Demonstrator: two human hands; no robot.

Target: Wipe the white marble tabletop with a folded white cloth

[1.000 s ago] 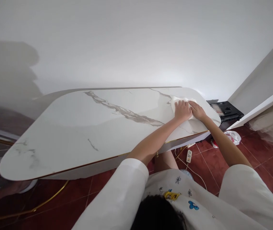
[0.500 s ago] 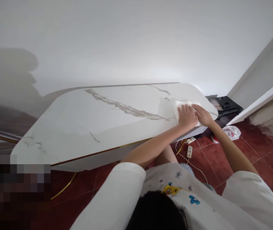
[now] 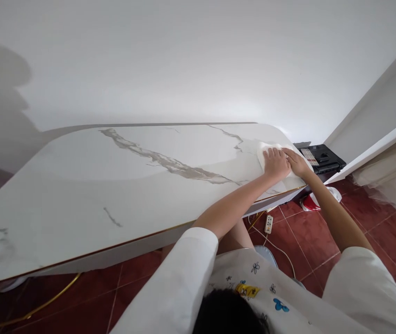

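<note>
A folded white cloth lies on the right part of a white table top with grey marble veins. My left hand presses down on the cloth, its fingers bent over it. Right beside it, my right hand grips the cloth's right side, its fingertips meeting the left hand. Both palms and part of the cloth under them are hidden. Each arm reaches forward over the table's gold-trimmed front edge.
Behind the table runs a white wall. A black case stands off its right end. On the red tiled floor are a power strip with a cord and a red-and-white bag. A pale curtain hangs at right.
The cloth and both hands have shifted slightly rightward on the table top. The camera view has also shifted, so more of the table's left side lies nearer the frame's left edge.
</note>
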